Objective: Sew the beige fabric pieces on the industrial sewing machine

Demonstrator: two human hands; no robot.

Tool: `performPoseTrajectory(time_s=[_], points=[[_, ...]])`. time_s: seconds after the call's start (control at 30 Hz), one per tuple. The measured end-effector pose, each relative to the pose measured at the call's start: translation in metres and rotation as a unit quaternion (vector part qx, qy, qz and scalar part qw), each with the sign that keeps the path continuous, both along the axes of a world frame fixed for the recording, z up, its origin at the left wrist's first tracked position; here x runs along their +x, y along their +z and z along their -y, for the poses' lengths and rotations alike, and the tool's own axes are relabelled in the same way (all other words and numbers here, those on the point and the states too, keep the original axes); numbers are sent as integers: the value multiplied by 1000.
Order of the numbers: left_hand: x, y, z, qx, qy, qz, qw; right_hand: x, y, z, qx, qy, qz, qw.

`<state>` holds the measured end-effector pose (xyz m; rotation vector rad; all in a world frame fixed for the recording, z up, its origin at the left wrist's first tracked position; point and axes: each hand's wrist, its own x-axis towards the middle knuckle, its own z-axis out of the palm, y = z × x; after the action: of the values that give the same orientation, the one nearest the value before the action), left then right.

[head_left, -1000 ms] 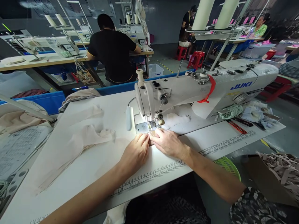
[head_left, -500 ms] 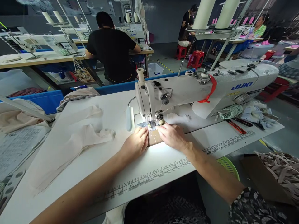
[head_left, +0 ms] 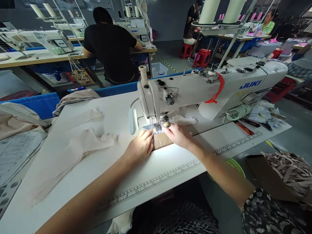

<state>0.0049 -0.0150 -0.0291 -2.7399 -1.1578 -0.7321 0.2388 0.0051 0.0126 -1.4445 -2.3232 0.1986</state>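
Note:
A white sewing machine (head_left: pixel 181 92) stands in front of me, its lamp lighting the presser foot (head_left: pixel 157 128). Left of the foot, my left hand (head_left: pixel 140 143) rests with its fingers bent and pressed together, the tips at the edge of the brown plate (head_left: pixel 161 141). My right hand (head_left: pixel 179 135) is at the other side, thumb and forefinger pinched just below a round knob (head_left: pixel 167 124). Whatever lies between the fingertips of either hand is hidden or too small to make out. Pale fabric pieces (head_left: pixel 80 148) lie on the white table (head_left: pixel 117 120) to the left.
A ruler strip (head_left: pixel 153 183) runs along the table's front edge. Red-handled snips (head_left: pixel 244 127) and a coil of pale cord (head_left: pixel 238 112) lie at the right. A box of fabric strips (head_left: pixel 290 175) stands below. A person in black (head_left: pixel 110 48) sits ahead.
My view has shifted slightly. My right hand has drawn a little to the right of the presser foot, showing more of the brown plate. My left hand stays beside the foot.

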Motion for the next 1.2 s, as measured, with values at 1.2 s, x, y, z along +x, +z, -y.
performPoseTrajectory(time_s=[1.2], points=[[-17,56,6,-209,240,-41,947,-15,-6,16,-36,94,-87,991]])
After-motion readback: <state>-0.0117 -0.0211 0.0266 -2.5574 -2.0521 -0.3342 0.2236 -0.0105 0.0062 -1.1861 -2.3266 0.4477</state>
